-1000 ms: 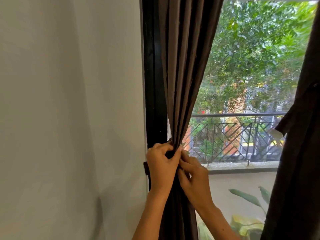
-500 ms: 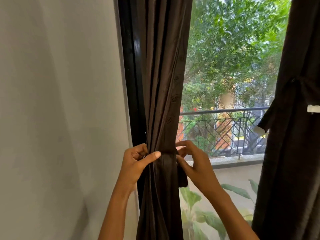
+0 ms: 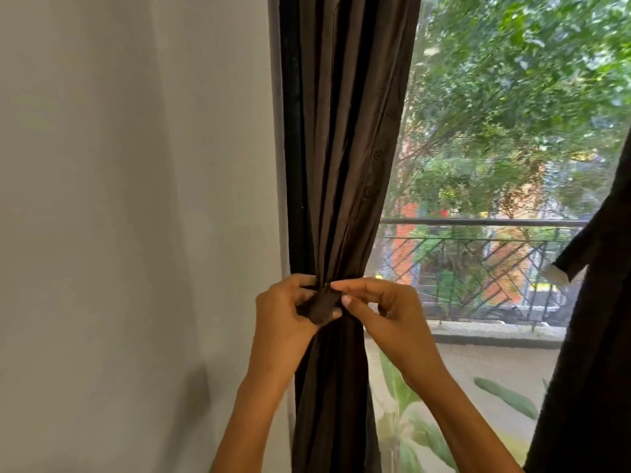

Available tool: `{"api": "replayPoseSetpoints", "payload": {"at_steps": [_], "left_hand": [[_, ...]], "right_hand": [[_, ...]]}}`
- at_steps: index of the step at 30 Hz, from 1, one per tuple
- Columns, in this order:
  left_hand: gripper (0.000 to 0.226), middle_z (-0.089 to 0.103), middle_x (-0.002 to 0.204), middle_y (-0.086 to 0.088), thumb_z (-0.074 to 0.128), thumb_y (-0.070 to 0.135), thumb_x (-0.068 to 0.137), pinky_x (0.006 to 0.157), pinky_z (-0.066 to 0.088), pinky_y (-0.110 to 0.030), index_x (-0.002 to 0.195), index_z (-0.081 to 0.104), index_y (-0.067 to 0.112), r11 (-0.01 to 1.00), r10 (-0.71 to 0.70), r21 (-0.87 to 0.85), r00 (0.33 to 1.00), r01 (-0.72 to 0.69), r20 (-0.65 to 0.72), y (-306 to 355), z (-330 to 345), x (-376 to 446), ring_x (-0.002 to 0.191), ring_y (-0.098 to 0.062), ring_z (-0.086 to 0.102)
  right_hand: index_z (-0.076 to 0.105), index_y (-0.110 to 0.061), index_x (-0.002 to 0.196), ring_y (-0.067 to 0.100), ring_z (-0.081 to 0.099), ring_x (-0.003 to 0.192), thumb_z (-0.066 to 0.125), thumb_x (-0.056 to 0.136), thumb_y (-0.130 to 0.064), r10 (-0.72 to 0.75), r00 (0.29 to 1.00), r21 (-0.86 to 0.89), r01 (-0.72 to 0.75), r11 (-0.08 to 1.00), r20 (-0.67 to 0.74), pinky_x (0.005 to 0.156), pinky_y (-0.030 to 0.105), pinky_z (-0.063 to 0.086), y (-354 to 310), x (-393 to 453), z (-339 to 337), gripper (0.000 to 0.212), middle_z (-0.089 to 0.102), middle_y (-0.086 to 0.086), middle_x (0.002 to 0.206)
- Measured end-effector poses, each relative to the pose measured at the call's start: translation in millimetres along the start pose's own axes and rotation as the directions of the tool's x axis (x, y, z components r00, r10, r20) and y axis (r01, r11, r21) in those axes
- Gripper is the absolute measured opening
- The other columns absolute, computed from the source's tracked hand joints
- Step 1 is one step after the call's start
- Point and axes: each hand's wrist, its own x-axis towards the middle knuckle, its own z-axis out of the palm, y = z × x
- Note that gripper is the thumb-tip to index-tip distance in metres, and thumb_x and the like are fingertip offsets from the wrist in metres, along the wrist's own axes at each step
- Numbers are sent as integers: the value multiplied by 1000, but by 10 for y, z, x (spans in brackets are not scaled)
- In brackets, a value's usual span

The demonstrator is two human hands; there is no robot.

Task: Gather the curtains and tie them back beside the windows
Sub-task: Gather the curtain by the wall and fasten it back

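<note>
The brown curtain (image 3: pixel 345 165) hangs gathered beside the window (image 3: pixel 512 148), cinched at 6 o'clock by a tie-back (image 3: pixel 322 307). The left hand (image 3: pixel 283 322) grips that band, fingers curled round it. At its 3 o'clock, the right hand (image 3: pixel 386 315) pinches the band's edge.

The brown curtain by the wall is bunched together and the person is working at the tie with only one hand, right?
Not quite. The head view shows both hands at the tie: the left hand grips it and the right hand pinches at it. The brown curtain is indeed bunched beside the wall.
</note>
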Motion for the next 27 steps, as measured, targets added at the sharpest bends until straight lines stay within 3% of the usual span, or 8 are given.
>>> {"api": "replayPoseSetpoints", "payload": {"at_steps": [3, 6, 9, 13, 18, 22, 24, 27], "left_hand": [[26, 74, 83, 1, 80, 21, 70, 77, 56, -21, 95, 73, 17, 981, -110, -143, 983, 131, 149, 85, -94, -16, 78, -6, 70], [18, 73, 79, -12, 68, 23, 84, 74, 59, -36, 91, 74, 7, 973, -175, -140, 983, 182, 62, 86, -105, 7, 76, -23, 71], [17, 73, 87, -9, 63, 18, 89, 68, 58, -28, 101, 71, 11, 936, -258, -214, 958, 280, 125, 136, -96, 10, 79, -21, 71], [18, 72, 86, -2, 66, 26, 85, 61, 55, -20, 99, 68, 15, 908, -253, -288, 947, 304, 200, 204, -55, -16, 76, -11, 71], [23, 70, 87, -14, 61, 20, 90, 58, 55, -20, 98, 63, -2, 912, -282, -280, 954, 301, 105, 140, 80, 6, 69, -11, 70], [22, 71, 86, -13, 63, 21, 89, 62, 57, -23, 98, 64, 1, 894, -314, -310, 946, 323, 81, 63, 157, 29, 73, -15, 71], [19, 71, 85, -12, 63, 20, 89, 63, 58, -25, 96, 64, 2, 881, -330, -334, 941, 336, 78, 43, 190, 34, 72, -16, 71], [17, 72, 81, -14, 63, 18, 88, 64, 58, -28, 92, 65, 1, 879, -321, -353, 945, 320, 58, 14, 231, 44, 70, -20, 71]], "right_hand": [[72, -30, 103, -5, 64, 93, 59, 84, 4, -49, 999, -81, 49, 996, 6, 79, 7, 45, 72, 0, 3, 41, 72, -19, 95], [68, -43, 105, 5, 63, 88, 54, 77, -10, -115, 993, -186, 111, 976, -11, 80, 20, 49, 126, -11, 38, 45, 71, -10, 88], [64, -46, 105, 11, 59, 79, 53, 75, -14, -174, 984, -242, 162, 957, -26, 71, 24, 49, 167, -26, 33, 45, 61, -3, 78], [68, -33, 109, 12, 54, 73, 48, 75, -24, -279, 959, -340, 251, 906, -37, 59, 30, 48, 275, -48, -14, 40, 54, -7, 74], [66, -27, 118, 1, 46, 80, 52, 74, -24, -306, 952, -382, 291, 877, 22, 67, 16, 39, 373, -63, -51, 47, 63, -10, 86], [54, -33, 127, 4, 50, 93, 65, 69, -40, -299, 947, -431, 321, 843, 120, 83, 21, 39, 462, -112, -72, 59, 53, -23, 100], [54, -34, 120, 7, 51, 94, 64, 69, -42, -322, 939, -469, 342, 815, 125, 83, 24, 39, 477, -112, -62, 52, 54, -20, 100], [71, -21, 104, 8, 51, 88, 62, 78, -32, -433, 900, -456, 404, 793, 45, 78, 20, 36, 519, -83, -28, 30, 58, -14, 97]]}}
